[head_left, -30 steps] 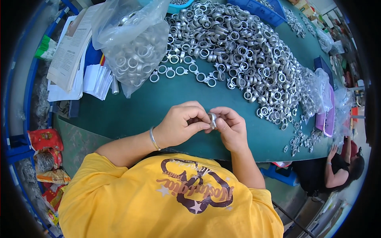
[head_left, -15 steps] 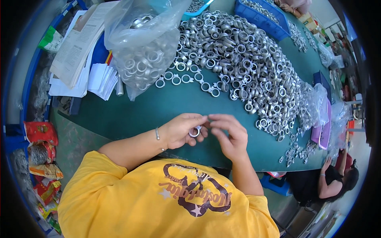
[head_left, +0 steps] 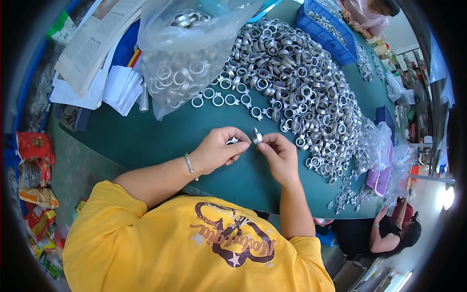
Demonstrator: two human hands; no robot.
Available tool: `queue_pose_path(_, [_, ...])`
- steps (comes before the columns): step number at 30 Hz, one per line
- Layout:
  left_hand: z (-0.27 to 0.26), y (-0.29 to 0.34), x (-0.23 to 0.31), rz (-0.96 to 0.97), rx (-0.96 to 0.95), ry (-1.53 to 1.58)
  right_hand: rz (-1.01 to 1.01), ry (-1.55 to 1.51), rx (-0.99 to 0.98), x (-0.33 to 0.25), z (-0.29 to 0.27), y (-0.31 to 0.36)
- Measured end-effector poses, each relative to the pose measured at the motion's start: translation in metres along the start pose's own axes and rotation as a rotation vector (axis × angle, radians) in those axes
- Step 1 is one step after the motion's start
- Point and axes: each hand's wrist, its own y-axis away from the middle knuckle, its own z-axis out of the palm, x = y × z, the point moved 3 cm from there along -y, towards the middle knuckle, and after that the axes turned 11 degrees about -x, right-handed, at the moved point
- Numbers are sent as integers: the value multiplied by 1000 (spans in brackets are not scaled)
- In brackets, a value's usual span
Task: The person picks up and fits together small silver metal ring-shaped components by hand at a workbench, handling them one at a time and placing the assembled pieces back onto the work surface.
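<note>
Both hands are close together over the green table (head_left: 146,146), in front of my body. My right hand (head_left: 280,156) pinches a silver metal ring (head_left: 257,138) between thumb and fingers, its small lug pointing up. Just left of it, my left hand (head_left: 218,150) curls around another metal ring (head_left: 232,141), partly hidden by the fingers. Its fingertips come very near the right hand's ring; whether they touch it I cannot tell. A large pile of similar rings (head_left: 296,73) spreads beyond my hands, with several loose ones at its near left edge.
A clear plastic bag (head_left: 180,63) of rings stands left of the pile, beside papers (head_left: 99,53). At the back is a blue bin (head_left: 335,36) of small parts. A purple tray (head_left: 379,175) and plastic bags lie right. Two other people are at the table's far and right sides.
My hands have shifted slightly forward. The right hand, fingers loose before, now pinches a ring held upright. The left hand's ring is now more covered by its fingers. The whole view has shifted slightly.
</note>
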Motion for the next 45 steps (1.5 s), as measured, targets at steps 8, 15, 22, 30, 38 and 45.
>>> queue_pose_path(8, [8,6,10,43,31,-136,-511,422,39,-29,16,18])
queue_pose_path(15, [11,9,6,249,-19,-316,-171,-317,39,-6,12,24])
queue_pose_path(22, [12,9,10,418,-21,-548,-90,-561,-63,-5,15,22])
queue_pose_path(30, [9,10,4,183,12,-322,-385,-656,-86,-8,15,23])
queue_pose_path(38, [7,6,-7,-78,-89,473,-504,35,-10,-31,19,23])
queue_pose_path(45, [-2,-1,-10,-41,-12,365,-514,777,233,-31,1,-33])
